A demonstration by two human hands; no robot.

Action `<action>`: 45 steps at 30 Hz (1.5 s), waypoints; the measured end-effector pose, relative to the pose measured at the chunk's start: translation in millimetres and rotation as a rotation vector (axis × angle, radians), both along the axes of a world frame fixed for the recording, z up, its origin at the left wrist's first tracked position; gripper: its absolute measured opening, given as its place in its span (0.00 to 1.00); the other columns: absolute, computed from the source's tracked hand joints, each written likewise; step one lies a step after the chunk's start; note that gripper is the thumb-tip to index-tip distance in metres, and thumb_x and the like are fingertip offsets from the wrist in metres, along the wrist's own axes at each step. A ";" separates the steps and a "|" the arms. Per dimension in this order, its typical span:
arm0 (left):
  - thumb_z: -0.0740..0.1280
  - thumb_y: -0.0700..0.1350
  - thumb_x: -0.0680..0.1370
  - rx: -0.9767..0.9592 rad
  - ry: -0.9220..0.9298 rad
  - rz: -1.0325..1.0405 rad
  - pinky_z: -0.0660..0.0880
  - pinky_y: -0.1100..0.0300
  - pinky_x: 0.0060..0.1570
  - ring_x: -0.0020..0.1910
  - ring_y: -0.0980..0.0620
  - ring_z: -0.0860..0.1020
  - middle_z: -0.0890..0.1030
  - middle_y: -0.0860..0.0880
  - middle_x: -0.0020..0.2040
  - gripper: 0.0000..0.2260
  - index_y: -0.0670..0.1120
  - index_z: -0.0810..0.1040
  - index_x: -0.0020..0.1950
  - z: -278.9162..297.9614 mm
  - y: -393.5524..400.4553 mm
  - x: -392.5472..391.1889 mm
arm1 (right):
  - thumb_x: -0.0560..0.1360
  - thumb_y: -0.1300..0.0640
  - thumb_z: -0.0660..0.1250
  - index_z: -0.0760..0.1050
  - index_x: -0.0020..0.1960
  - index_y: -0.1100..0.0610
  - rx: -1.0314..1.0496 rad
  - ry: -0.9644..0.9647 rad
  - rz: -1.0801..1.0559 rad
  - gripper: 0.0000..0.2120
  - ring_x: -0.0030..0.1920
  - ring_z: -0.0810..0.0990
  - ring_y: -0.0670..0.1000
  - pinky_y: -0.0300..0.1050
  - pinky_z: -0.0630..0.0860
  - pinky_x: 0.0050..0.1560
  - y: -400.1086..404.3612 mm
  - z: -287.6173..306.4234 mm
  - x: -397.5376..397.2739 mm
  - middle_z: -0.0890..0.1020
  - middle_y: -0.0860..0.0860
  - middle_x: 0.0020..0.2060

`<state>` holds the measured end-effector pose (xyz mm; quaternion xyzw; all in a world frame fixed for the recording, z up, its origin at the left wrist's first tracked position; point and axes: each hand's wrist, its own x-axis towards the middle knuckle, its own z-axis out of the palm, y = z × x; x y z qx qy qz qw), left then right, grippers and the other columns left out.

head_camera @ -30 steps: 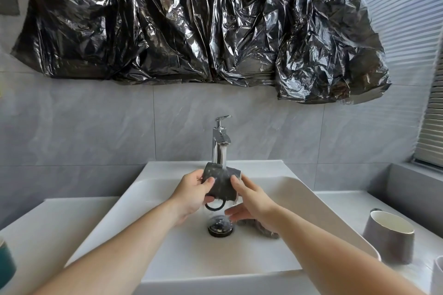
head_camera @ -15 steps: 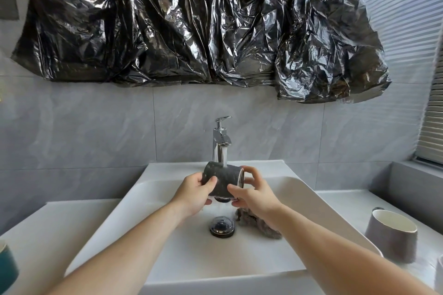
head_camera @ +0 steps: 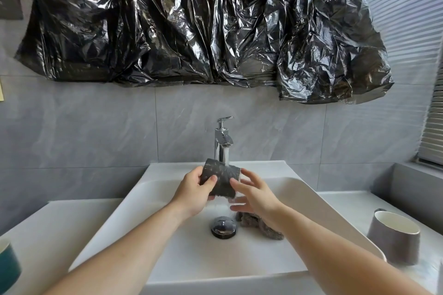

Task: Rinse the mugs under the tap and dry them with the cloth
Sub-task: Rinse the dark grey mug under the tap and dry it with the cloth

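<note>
- Head view: the left hand (head_camera: pixel 194 193) grips a dark speckled mug (head_camera: pixel 221 181) with its fingers and thumb curled round the mug's left end, holding it on its side above the basin.
- The mug sits directly below the spout of the chrome tap (head_camera: pixel 223 142), and a stream of water (head_camera: pixel 226 154) falls onto its upper side and runs off beneath it.
- The right hand (head_camera: pixel 255 195) is spread, its fingers fairly straight and parted; the fingertips lie at the mug's right end, but whether they touch it cannot be told through the blur and the running water.
- The white sink (head_camera: pixel 309 203) holds a round chrome drain stopper (head_camera: pixel 223 226) in the middle of its floor.
- A crumpled grey cloth (head_camera: pixel 261 225) lies in the basin just to the right of the stopper, partly hidden under the right wrist.
- On the counter to the right of the sink stands a grey mug (head_camera: pixel 394 238) with a white inside, upright and well apart from the hands.
- A teal mug (head_camera: pixel 8 266) shows at the left edge, on the counter, cut off by the frame.
- Crinkled black plastic sheeting (head_camera: pixel 191 21) covers the wall above the grey tiles.
</note>
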<state>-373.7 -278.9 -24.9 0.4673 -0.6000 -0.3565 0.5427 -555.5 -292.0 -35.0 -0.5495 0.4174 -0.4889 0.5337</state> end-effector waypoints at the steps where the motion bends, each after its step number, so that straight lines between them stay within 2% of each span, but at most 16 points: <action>1: 0.64 0.39 0.85 0.004 0.006 -0.017 0.83 0.57 0.48 0.56 0.44 0.84 0.85 0.43 0.56 0.07 0.42 0.78 0.62 0.3 1.0 0.3 | 0.80 0.49 0.73 0.64 0.80 0.49 0.036 0.018 0.027 0.32 0.51 0.88 0.61 0.56 0.86 0.52 2.2 1.2 0.1 0.76 0.54 0.70; 3: 0.63 0.39 0.85 0.024 0.001 -0.058 0.83 0.53 0.52 0.57 0.45 0.84 0.85 0.43 0.57 0.08 0.43 0.79 0.62 1.0 2.4 0.2 | 0.80 0.43 0.70 0.64 0.78 0.49 0.074 0.062 0.064 0.30 0.49 0.89 0.63 0.55 0.86 0.52 6.0 2.4 -0.5 0.76 0.55 0.69; 5: 0.62 0.40 0.85 0.051 -0.023 -0.094 0.82 0.51 0.54 0.57 0.45 0.84 0.86 0.44 0.57 0.09 0.44 0.79 0.63 1.0 3.0 -0.6 | 0.81 0.44 0.70 0.66 0.75 0.51 0.081 0.071 0.064 0.27 0.48 0.89 0.62 0.55 0.86 0.50 6.7 2.1 -2.5 0.79 0.58 0.64; 9: 0.61 0.45 0.86 0.068 -0.089 -0.040 0.83 0.49 0.55 0.57 0.45 0.84 0.85 0.44 0.57 0.10 0.45 0.81 0.61 -1.2 -0.5 0.2 | 0.78 0.55 0.75 0.69 0.69 0.55 0.017 0.067 0.029 0.24 0.43 0.86 0.57 0.54 0.86 0.50 3.3 -0.6 -4.3 0.82 0.60 0.56; 13: 0.63 0.50 0.85 0.072 -0.171 0.036 0.85 0.48 0.47 0.54 0.42 0.83 0.83 0.40 0.52 0.13 0.41 0.80 0.57 -3.1 -4.3 3.7 | 0.69 0.64 0.80 0.70 0.64 0.51 -0.110 0.125 -0.041 0.30 0.41 0.87 0.56 0.54 0.87 0.50 -2.0 -5.0 -4.8 0.78 0.54 0.60; 17: 0.66 0.51 0.84 0.050 -0.151 0.058 0.85 0.43 0.48 0.48 0.43 0.86 0.85 0.41 0.52 0.13 0.42 0.80 0.55 -4.1 -4.3 2.7 | 0.64 0.70 0.79 0.69 0.62 0.48 -0.257 0.266 -0.041 0.35 0.45 0.87 0.54 0.59 0.84 0.46 -4.7 -8.1 -6.3 0.76 0.50 0.60; 20: 0.64 0.51 0.84 0.012 -0.211 0.102 0.85 0.46 0.44 0.45 0.44 0.86 0.84 0.43 0.50 0.11 0.45 0.79 0.53 -3.3 -2.4 1.7 | 0.63 0.69 0.79 0.68 0.62 0.45 -0.300 0.310 -0.030 0.36 0.50 0.85 0.51 0.54 0.85 0.43 -4.9 -9.7 -5.0 0.75 0.46 0.61; 24: 0.62 0.50 0.85 -0.068 -0.289 0.192 0.83 0.43 0.46 0.44 0.41 0.85 0.84 0.40 0.47 0.14 0.40 0.77 0.51 1.8 1.5 2.1 | 0.70 0.63 0.80 0.65 0.71 0.45 -0.219 0.243 -0.008 0.37 0.51 0.87 0.49 0.52 0.86 0.48 -6.1 -10.9 -1.4 0.75 0.46 0.64; 27: 0.61 0.48 0.86 -0.069 -0.328 0.173 0.81 0.39 0.51 0.47 0.36 0.83 0.83 0.38 0.46 0.13 0.39 0.75 0.48 1.8 3.8 4.7 | 0.78 0.50 0.75 0.64 0.74 0.45 -0.057 0.171 0.064 0.29 0.47 0.87 0.54 0.53 0.87 0.49 -3.1 -8.1 1.4 0.77 0.50 0.62; 29: 0.61 0.46 0.86 -0.036 -0.322 0.114 0.83 0.41 0.50 0.49 0.35 0.83 0.83 0.37 0.48 0.13 0.37 0.74 0.50 0.2 6.1 4.2 | 0.81 0.46 0.71 0.67 0.72 0.49 -0.023 0.207 0.094 0.23 0.43 0.85 0.55 0.56 0.86 0.51 -1.1 -6.7 1.3 0.80 0.55 0.56; 31: 0.60 0.45 0.86 -0.013 -0.323 0.051 0.83 0.43 0.51 0.50 0.36 0.83 0.83 0.38 0.50 0.11 0.38 0.75 0.52 -1.1 7.7 1.4 | 0.80 0.45 0.71 0.68 0.67 0.47 -0.055 0.265 0.072 0.20 0.42 0.85 0.54 0.54 0.87 0.50 -0.2 -7.3 -0.5 0.80 0.56 0.53; 34: 0.60 0.43 0.86 -0.007 -0.298 0.006 0.83 0.44 0.52 0.52 0.40 0.83 0.84 0.42 0.51 0.08 0.42 0.76 0.54 -1.3 8.2 -1.8 | 0.79 0.47 0.74 0.68 0.67 0.44 -0.122 0.277 0.019 0.21 0.44 0.87 0.53 0.53 0.87 0.50 -2.9 -9.8 -5.5 0.81 0.52 0.56; 38: 0.63 0.49 0.85 0.001 -0.346 0.080 0.84 0.47 0.42 0.45 0.41 0.83 0.83 0.40 0.48 0.11 0.41 0.74 0.51 -0.1 7.1 0.2 | 0.75 0.47 0.77 0.72 0.67 0.41 -0.208 0.313 -0.014 0.23 0.39 0.85 0.49 0.49 0.87 0.46 -6.5 -13.3 -6.0 0.82 0.47 0.55; 40: 0.63 0.52 0.84 0.004 -0.383 0.134 0.84 0.47 0.39 0.37 0.45 0.82 0.83 0.39 0.46 0.14 0.40 0.74 0.50 -0.3 7.8 1.3 | 0.73 0.47 0.77 0.73 0.66 0.40 -0.234 0.339 -0.001 0.24 0.40 0.87 0.50 0.50 0.87 0.47 -7.2 -15.1 -5.1 0.82 0.44 0.53; 42: 0.63 0.53 0.84 -0.002 -0.404 0.164 0.84 0.44 0.41 0.35 0.45 0.84 0.84 0.39 0.44 0.16 0.41 0.76 0.49 0.2 8.5 1.7 | 0.73 0.47 0.78 0.73 0.66 0.40 -0.231 0.339 0.003 0.25 0.44 0.88 0.52 0.54 0.87 0.50 -8.2 -16.3 -5.4 0.82 0.43 0.53; 45: 0.62 0.53 0.85 -0.015 -0.408 0.193 0.83 0.43 0.42 0.35 0.42 0.85 0.83 0.41 0.38 0.18 0.38 0.76 0.46 2.0 8.1 1.7 | 0.74 0.48 0.77 0.72 0.69 0.41 -0.227 0.353 -0.017 0.26 0.40 0.86 0.51 0.57 0.86 0.51 -9.0 -17.1 -5.7 0.84 0.46 0.52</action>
